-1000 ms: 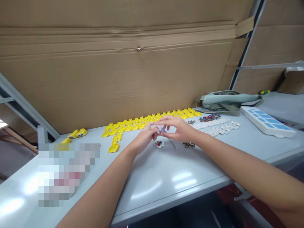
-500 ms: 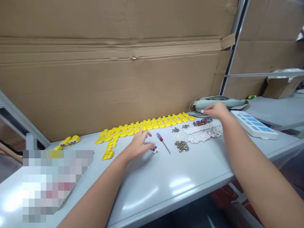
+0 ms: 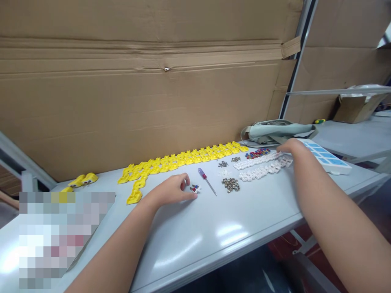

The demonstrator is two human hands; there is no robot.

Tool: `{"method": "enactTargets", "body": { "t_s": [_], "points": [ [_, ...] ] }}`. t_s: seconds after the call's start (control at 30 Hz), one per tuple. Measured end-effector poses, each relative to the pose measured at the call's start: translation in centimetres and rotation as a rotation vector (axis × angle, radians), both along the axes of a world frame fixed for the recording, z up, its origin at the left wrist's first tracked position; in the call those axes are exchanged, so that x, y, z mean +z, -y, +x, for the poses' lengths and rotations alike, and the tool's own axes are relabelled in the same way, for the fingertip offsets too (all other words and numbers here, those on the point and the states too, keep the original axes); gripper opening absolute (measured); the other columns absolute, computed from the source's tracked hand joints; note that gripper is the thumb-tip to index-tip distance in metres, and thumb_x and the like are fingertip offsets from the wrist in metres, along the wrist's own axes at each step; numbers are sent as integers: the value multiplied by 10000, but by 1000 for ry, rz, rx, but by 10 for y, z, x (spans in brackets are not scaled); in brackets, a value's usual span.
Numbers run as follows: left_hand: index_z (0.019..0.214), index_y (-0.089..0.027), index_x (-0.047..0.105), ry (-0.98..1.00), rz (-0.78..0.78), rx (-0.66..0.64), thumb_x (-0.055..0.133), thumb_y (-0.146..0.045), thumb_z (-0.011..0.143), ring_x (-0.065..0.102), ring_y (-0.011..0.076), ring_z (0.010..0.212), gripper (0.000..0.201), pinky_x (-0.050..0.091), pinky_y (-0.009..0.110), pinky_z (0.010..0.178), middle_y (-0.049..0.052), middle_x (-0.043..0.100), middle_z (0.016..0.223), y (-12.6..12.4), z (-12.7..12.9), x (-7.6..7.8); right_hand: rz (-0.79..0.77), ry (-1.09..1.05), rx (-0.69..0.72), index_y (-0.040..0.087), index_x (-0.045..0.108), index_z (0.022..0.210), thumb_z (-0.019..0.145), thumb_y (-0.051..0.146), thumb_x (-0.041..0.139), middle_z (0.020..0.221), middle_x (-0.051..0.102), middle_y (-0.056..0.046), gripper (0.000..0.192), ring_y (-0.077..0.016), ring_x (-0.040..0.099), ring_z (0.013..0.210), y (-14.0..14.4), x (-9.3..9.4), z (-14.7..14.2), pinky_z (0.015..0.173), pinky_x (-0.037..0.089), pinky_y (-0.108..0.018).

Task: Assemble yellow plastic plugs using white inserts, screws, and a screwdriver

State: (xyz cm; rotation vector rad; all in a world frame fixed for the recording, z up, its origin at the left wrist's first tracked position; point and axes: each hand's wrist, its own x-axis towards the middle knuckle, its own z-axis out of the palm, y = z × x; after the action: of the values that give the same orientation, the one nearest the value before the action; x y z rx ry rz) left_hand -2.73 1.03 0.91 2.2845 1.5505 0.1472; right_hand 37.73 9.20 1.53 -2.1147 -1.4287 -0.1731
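Note:
My left hand (image 3: 174, 189) rests low over the table, thumb and fingers apart and curved around a small white plastic part (image 3: 196, 189) with red and blue bits in it. The thumb tip is right beside this part; whether they touch is unclear. My right hand (image 3: 291, 146) reaches to the right end of a row of white plastic parts (image 3: 255, 162), fingers bent down and close together. What lies between those fingertips is hidden. A second white row (image 3: 259, 173) lies just in front. A screwdriver (image 3: 207, 181) with a purple and red handle lies right of my left hand.
Rows of yellow shells (image 3: 174, 161) line the cardboard wall (image 3: 146, 118). Metal pieces (image 3: 231, 184), small screws (image 3: 222, 164) and red-blue parts (image 3: 258, 153) lie in piles. A blue-and-white case (image 3: 328, 156) and a pale green bag (image 3: 275, 132) are at right. Yellow pieces (image 3: 82, 180) lie far left.
My right hand has moved down and right, from near the bag to the end of the white row. My left hand has shifted slightly lower beside the small white part. The view has tilted a little.

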Motion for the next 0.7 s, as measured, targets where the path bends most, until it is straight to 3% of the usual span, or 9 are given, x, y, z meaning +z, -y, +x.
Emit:
{"method": "enactTargets", "body": {
  "t_s": [0.07,0.2,0.33,0.4,0.53,0.7],
  "points": [
    [814,-206,557,20,7,-15,561,-487,641,536,198,715,330,369,272,592,32,579,820,0,1,0,-15,-65,65,102,626,560,583,55,585,651,583,-124,67,-236,568,678,4,8,-25,642,409,-373],
    [790,-198,576,92,24,-29,566,-361,617,530,195,720,237,393,279,618,38,577,820,0,3,-2,86,-88,403,176,638,775,659,108,499,697,620,-12,194,-124,542,621,18,11,-104,602,414,-232],
    [794,-192,571,159,4,-44,501,-247,615,529,185,701,200,406,284,631,35,577,796,1,4,-4,71,-33,1053,166,635,733,653,81,461,592,588,13,209,-96,472,523,45,-6,-182,527,349,-209],
    [827,-190,559,178,-8,-28,493,-221,596,523,180,686,242,406,281,620,29,569,784,3,4,-2,1,15,1242,173,648,827,671,109,489,637,612,5,231,-104,491,551,56,-17,-204,544,356,-211],
    [847,-184,546,166,-44,10,557,-304,591,515,179,676,283,397,269,589,26,562,789,9,9,4,21,223,1372,155,678,888,703,105,516,846,638,-82,252,-173,541,796,62,-34,-217,733,397,-274],
    [693,-184,559,117,42,50,602,-410,590,514,177,634,252,349,255,532,16,574,691,11,15,2,-35,279,1409,147,689,868,735,83,514,834,653,-87,229,-186,544,824,59,-34,-217,793,391,-309]
  ]
}}
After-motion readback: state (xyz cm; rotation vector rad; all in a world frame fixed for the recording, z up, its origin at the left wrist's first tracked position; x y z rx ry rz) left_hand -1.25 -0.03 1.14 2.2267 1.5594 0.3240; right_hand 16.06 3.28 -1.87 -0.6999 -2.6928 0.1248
